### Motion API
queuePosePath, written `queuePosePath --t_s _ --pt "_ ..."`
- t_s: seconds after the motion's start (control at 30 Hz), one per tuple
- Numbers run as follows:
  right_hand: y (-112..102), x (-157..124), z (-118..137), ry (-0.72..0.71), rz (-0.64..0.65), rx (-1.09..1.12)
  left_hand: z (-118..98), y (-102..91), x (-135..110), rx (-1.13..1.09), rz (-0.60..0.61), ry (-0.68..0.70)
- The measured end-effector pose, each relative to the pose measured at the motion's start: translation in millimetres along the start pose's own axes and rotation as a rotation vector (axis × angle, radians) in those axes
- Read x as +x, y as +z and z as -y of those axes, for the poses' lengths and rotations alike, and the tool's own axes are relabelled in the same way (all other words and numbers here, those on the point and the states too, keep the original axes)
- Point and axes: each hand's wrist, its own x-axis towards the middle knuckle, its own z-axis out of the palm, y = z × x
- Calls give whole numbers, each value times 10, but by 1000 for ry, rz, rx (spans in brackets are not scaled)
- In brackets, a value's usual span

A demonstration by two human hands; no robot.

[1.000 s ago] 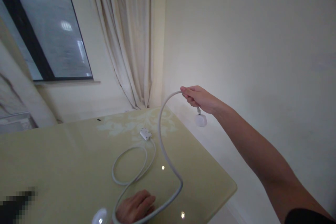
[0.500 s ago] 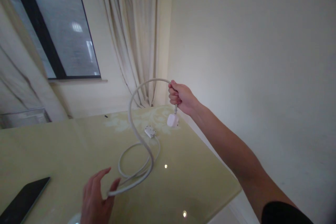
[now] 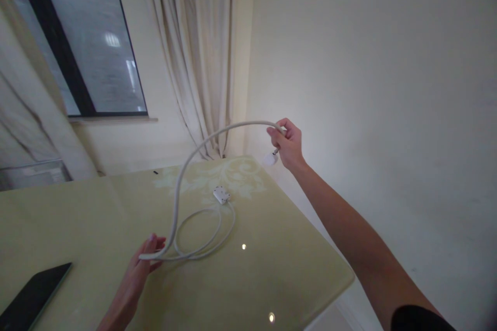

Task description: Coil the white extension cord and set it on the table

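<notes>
A white extension cord (image 3: 176,204) arches above the table between my two hands. My right hand (image 3: 287,142), raised at the table's far right, is closed round the cord near its end. Just below that hand hangs the white plug (image 3: 271,159). My left hand (image 3: 146,256), low on the left, has its fingers curled about the cord where it bends; some of the fingers are hidden. From there the cord runs in loose loops over the table to a small white socket block (image 3: 221,195) lying near the far end.
The glossy yellowish table (image 3: 295,253) has its right edge near the wall (image 3: 368,88). A dark flat tablet-like object (image 3: 34,295) lies at the near left. Behind the table hang curtains (image 3: 194,51) beside a window (image 3: 89,36). A small black object (image 3: 156,172) lies near the back edge.
My right hand has moved right and turned, carrying the plug outward. The left hand has closed from an open pose about the cord and shifted slightly up. The arch has widened.
</notes>
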Motion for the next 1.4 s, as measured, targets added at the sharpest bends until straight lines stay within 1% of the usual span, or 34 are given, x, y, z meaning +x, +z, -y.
queuePosePath --t_s 0.03,0.07,0.1,0.13,0.2,0.27,0.3,0.37,0.43,0.47,0.53,0.6,0.63,0.7,0.77,0.8,0.83,0.87,0.9,0.97,1.0,1.03,1.07,1.1,1.13,1.2,1.33,1.4 --pt "-58 -8 -60 -44 -46 3 10 -3 -30 21 25 18" --pt "-113 -21 -119 -86 -61 -19 13 -3 -75 54 66 56" --pt "-166 -41 -174 -127 -43 -78 10 2 -132 93 122 116" --pt "-215 -66 -223 -169 6 -178 4 12 -198 133 191 188" --pt "-297 -124 -296 -241 186 -479 -6 53 -338 203 327 347" --pt "-343 -167 -344 -252 446 -788 5 114 -458 259 406 496" --pt "-345 -175 -361 -232 592 -897 22 147 -503 286 436 560" --pt "-306 -157 -392 -185 862 -1004 80 206 -562 353 482 670" --pt "-217 -101 -418 -186 1057 -1045 152 244 -595 430 508 754" --pt "-162 -64 -430 -207 1119 -1070 184 256 -606 465 509 787" --pt "-47 14 -444 -264 1188 -1142 222 275 -611 525 503 828" --pt "59 91 -447 -322 1216 -1221 219 302 -570 567 488 825" --pt "106 129 -445 -349 1229 -1256 207 322 -525 587 459 807" --pt "186 206 -441 -389 1255 -1297 183 377 -383 649 328 745" --pt "247 288 -444 -396 1264 -1266 191 442 -201 751 146 639" --pt "270 329 -452 -374 1256 -1215 213 475 -111 807 78 575" --pt "287 368 -465 -325 1246 -1135 245 506 -30 854 38 511" --pt "299 403 -480 -245 1229 -1029 283 535 38 887 33 460" --pt "305 430 -496 -129 1203 -904 323 561 91 903 53 435" --pt "300 459 -527 168 1105 -635 386 603 154 896 101 440" --pt "291 459 -539 317 1033 -517 401 620 170 876 102 450" --pt "281 450 -549 441 956 -431 401 635 181 849 87 459" --pt "269 434 -557 527 891 -384 387 649 190 816 59 459" --pt "259 411 -566 573 853 -377 359 663 201 776 32 452" --pt "250 383 -576 582 841 -411 321 675 217 723 17 436" --pt "234 317 -603 526 880 -593 227 695 266 600 19 380" --pt "149 152 -687 235 1026 -1104 52 685 401 435 37 253" --pt "46 63 -741 161 1033 -1252 -28 634 456 370 56 218"
